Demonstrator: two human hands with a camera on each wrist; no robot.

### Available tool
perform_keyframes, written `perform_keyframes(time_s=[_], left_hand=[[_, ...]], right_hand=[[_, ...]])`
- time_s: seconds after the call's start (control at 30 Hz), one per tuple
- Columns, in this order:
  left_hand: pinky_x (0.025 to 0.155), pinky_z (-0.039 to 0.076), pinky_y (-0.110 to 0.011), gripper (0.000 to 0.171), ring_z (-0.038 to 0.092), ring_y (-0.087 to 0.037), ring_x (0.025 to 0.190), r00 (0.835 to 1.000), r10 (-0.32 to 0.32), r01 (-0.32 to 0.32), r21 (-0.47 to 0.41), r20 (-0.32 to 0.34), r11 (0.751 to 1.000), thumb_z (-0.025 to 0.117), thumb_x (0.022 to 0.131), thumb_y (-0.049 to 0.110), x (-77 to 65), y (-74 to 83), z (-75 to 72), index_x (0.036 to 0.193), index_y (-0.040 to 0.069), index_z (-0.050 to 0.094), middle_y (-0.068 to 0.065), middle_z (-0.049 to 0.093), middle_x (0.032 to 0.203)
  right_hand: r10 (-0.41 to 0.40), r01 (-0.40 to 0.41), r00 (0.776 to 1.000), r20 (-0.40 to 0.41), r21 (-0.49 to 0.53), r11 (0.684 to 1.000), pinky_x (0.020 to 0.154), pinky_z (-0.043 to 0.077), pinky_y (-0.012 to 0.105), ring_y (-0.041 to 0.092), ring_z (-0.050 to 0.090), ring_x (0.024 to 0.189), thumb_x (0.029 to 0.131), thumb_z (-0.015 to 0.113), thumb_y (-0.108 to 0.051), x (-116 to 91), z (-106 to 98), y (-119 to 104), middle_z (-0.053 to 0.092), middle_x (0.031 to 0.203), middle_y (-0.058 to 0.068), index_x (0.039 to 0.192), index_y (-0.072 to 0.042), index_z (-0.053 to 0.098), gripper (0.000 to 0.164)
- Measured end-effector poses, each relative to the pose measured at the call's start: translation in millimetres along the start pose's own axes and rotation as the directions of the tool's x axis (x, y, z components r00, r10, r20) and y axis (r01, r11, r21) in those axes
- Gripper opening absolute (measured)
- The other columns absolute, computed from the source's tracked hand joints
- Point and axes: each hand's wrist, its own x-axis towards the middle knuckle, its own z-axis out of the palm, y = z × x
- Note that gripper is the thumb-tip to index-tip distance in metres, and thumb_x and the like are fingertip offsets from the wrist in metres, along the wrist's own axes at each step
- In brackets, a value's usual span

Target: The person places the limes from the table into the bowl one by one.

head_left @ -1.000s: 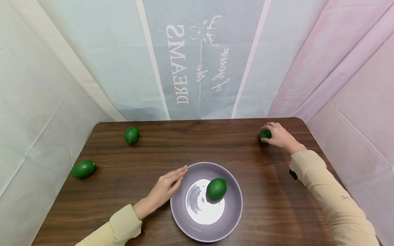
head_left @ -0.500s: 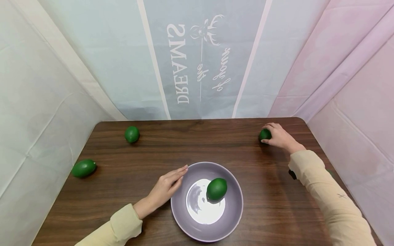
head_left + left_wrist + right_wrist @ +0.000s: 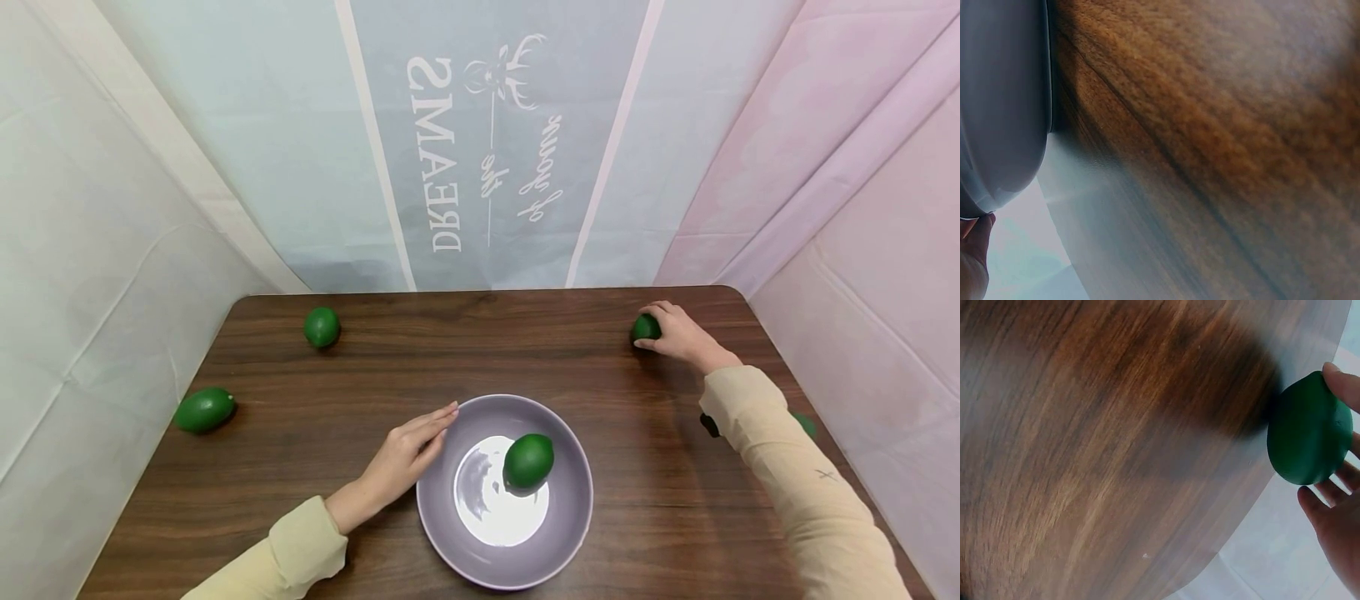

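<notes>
Well to the left of the left hand's fingers, an oval green fruit [image 3: 204,410] is seen on the wooden table [image 3: 360,367], with a pale spot shown at its right tip. Beyond those fingers and to their left, a rounder-looking green fruit [image 3: 322,327] is placed; its true length cannot be judged from this angle. The fingers of the left hand [image 3: 405,452] are held straight and close together, their tips laid at the rim of the purple bowl [image 3: 442,517]; in the left wrist view both hand and bowl are cut off by the frame, and only a little of the hand is shown. To the right of these fingertips, inside the bowl, a glossy green fruit [image 3: 529,461] is contained, and part of the base is washed out by glare. Farther right, the far green fruit [image 3: 645,330] is held between the thumb and curled fingers of the right hand [image 3: 680,335] and is partly covered by them; whether the table is touched by it cannot be told. Below and right of those fingers, a dark object [image 3: 709,425] is half covered by the cuff and cannot be identified. Farther right still, only a slice of a green thing [image 3: 806,424] is left visible by the right sleeve [image 3: 783,450].
</notes>
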Motion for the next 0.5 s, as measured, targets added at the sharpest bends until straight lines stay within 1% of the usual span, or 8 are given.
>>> perform_keyframes(time_s=[0.2, 0.33, 0.5], left_hand=[[0.094, 0.041, -0.016, 0.03, 0.058, -0.024, 0.108, 1.0, 0.0, 0.0, 0.001, -0.002, 1.0, 0.059, 0.081, -0.005, -0.3, 0.4, 0.3, 0.11, -0.006, 0.062, -0.016, 0.06, 0.118], [0.094, 0.041, -0.016, 0.029, 0.058, -0.024, 0.108, 1.0, 0.001, -0.001, 0.002, -0.004, 1.0, 0.059, 0.081, -0.005, -0.6, 0.6, 0.3, 0.11, -0.006, 0.062, -0.016, 0.06, 0.117], [0.093, 0.041, -0.016, 0.029, 0.058, -0.024, 0.108, 1.0, 0.001, -0.001, 0.0, -0.004, 1.0, 0.059, 0.081, -0.005, -0.2, 1.1, 0.1, 0.11, -0.006, 0.062, -0.016, 0.06, 0.118]], right_hand=[[0.038, -0.038, 0.999, -0.007, 0.001, 0.999, 0.086, 0.038, 0.061, 0.051, 0.031, 0.114, 0.084, 0.064, -0.03, -0.3, 0.5, -1.3, 0.031, 0.129, 0.033, 0.129, 0.007, 0.041, 0.063], [0.066, -0.066, 0.998, 0.008, 0.001, 0.998, 0.086, 0.038, 0.062, 0.05, 0.031, 0.114, 0.086, 0.061, -0.035, -1.1, -0.8, -2.6, 0.03, 0.129, 0.034, 0.13, 0.007, 0.039, 0.064], [0.084, -0.084, 0.996, 0.022, -0.005, 0.996, 0.085, 0.038, 0.061, 0.05, 0.032, 0.111, 0.086, 0.06, -0.037, -1.3, -1.1, -3.6, 0.03, 0.126, 0.034, 0.13, 0.008, 0.038, 0.066]])
